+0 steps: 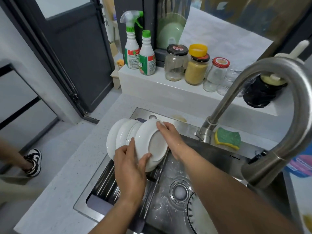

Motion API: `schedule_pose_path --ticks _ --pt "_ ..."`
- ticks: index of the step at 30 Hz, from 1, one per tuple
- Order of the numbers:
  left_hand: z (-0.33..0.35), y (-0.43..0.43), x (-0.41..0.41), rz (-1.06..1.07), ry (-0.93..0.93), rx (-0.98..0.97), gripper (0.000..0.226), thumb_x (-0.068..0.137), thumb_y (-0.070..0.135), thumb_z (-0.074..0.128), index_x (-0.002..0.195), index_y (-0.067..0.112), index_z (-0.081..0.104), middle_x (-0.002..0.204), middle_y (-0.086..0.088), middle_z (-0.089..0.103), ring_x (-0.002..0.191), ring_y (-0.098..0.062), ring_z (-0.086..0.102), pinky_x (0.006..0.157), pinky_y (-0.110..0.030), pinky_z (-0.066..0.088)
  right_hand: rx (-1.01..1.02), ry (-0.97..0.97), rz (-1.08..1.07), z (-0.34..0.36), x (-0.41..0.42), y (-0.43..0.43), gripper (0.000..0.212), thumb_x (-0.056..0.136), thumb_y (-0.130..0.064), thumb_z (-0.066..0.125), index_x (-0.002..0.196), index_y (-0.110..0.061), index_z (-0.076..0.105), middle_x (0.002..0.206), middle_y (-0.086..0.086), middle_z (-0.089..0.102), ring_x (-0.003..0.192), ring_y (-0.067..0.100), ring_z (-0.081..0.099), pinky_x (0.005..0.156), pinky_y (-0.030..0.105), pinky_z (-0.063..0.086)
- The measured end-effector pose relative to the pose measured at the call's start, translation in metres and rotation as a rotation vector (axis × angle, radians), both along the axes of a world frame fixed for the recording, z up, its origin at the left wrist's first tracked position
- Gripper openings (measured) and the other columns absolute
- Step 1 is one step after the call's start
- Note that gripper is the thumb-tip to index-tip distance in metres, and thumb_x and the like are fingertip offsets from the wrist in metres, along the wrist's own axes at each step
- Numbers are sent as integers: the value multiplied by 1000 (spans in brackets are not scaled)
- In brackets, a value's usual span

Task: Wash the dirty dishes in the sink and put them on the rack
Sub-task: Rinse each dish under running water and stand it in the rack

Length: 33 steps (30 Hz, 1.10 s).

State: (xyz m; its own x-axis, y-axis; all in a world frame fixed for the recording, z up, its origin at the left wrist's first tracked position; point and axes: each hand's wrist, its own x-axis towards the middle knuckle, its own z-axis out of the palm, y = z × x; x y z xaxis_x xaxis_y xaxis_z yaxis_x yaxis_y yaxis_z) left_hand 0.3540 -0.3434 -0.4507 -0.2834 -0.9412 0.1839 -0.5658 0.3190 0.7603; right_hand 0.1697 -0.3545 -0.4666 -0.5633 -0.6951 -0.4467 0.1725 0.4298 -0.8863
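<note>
at the sink rack (105, 183), both hands (130, 168) (170, 137) grip a white plate (147, 142).

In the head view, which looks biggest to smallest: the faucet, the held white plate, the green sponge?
1. faucet, though it is close to the camera, which enlarges it
2. white plate
3. green sponge

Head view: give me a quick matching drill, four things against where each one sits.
Things
1. sponge
2. spray bottle
3. plate
4. grain jar

Places
A. on edge at the rack, gripped by the left hand and the right hand
B. on the sink rim, beside the tap base
C. left end of the ledge
D. on the ledge, under a yellow cap

Pairs: 1-B, 2-C, 3-A, 4-D
</note>
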Motion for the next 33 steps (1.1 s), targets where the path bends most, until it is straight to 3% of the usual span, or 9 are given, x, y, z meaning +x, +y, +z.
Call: schedule_pose_path --ticks 3,7,9,12,17,21,26,30,33 --pt "-13 7 -6 56 57 52 73 85 33 81 149 24 48 108 6 41 100 -13 48 82 -29 50 3 1 25 -4 -1 1 75 73 -80 63 136 -39 52 132 -7 59 114 15 60 100 40 50" --pt "-27 16 -14 96 165 129 71 85 25 81 147 25 49 111 5 40 100 -16 53 94 -30 52 1 -4 34 -12 -2 3 64 91 -65 58 146 -36 45 135 -10 48 118 13 52 87 30 43" --pt "-34 18 -14 120 186 157 69 84 23 82 145 26 50 114 5 41 102 -18 55 96 -29 51 24 6 61 -18 -1 -1 62 88 -67 59 142 -39 49 135 -8 52 116 14 56 86 31 47" --pt "-42 20 -10 144 185 196 69 82 21 84 142 29 51 111 8 39 95 -15 56 91 -30 52 85 19 104 -22 2 -3 67 82 -73 59 139 -40 48 131 -8 57 113 15 59 91 35 50" --pt "-49 20 -11 133 158 199 71 83 20 83 144 33 48 113 9 38 97 -14 55 89 -29 51 128 27 130 -23 1 -8 61 88 -67 53 139 -35 49 128 -5 58 109 14 58 78 32 46" --pt "-51 23 -16 133 141 201 76 86 18 81 149 36 42 113 6 37 92 -12 54 85 -24 45 134 -3 125 -25 2 -14 55 92 -63 48 138 -33 47 136 0 57 115 20 57 89 38 46" --pt "-59 24 -14 100 136 193 82 87 19 80 152 41 35 113 5 35 88 -12 55 80 -21 45 130 32 84 -33 11 -16 70 98 -64 38 159 -33 23 164 0 28 145 26 34 116 46 31" --pt "-60 23 -11 78 136 217 82 88 18 79 153 42 33 114 6 35 85 -6 55 76 -12 40 121 66 25 -33 19 -15 71 98 -65 39 159 -32 25 164 3 27 146 28 33 118 48 30" --pt "-58 22 -9 68 131 233 82 89 19 78 153 42 32 117 6 35 89 -13 57 82 -20 45 117 66 47 -30 16 -12 74 97 -67 40 159 -30 26 164 3 30 146 27 35 118 49 31"
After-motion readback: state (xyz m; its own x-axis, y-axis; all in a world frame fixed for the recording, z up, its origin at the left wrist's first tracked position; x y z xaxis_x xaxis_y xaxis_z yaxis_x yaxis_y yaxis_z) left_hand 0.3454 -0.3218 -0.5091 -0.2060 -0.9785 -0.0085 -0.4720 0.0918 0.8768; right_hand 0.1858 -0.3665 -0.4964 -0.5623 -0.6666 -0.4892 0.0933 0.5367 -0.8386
